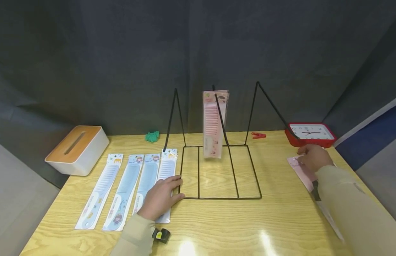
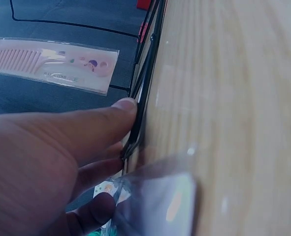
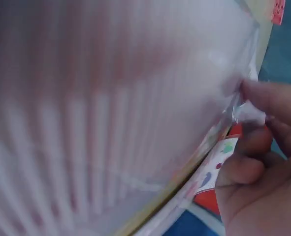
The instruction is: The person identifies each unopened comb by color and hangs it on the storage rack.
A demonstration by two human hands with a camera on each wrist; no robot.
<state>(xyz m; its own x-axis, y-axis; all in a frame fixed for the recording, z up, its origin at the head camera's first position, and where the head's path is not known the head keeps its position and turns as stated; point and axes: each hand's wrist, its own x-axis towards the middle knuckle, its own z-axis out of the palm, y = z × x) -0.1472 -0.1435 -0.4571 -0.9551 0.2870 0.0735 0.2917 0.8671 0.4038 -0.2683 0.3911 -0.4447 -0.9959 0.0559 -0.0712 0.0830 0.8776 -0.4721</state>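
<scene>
A black wire display rack point(image 1: 217, 198) stands mid-table. My left hand point(image 1: 162, 197) grips its front left base corner, the thumb on the wire and fingers beyond it. From the rack's middle arm hang pink comb packs point(image 1: 212, 142), at least two overlapping. At the right, my right hand point(image 1: 314, 158) pinches the top end of another packaged pink comb point(image 3: 106, 128) between thumb and fingers. My sleeve hides part of that pack in the head view. Beneath it in the right wrist view shows another printed pack point(image 3: 215, 167). Several packaged blue combs point(image 1: 124, 188) lie left of the rack.
A white tissue box point(image 1: 77, 153) with a wooden lid stands at the back left. Behind the rack lie a green tangled bundle point(image 1: 152, 136) and a red clip point(image 1: 258, 135). A red-framed clock point(image 1: 309, 133) leans near the right hand. Dark curtain backs the table.
</scene>
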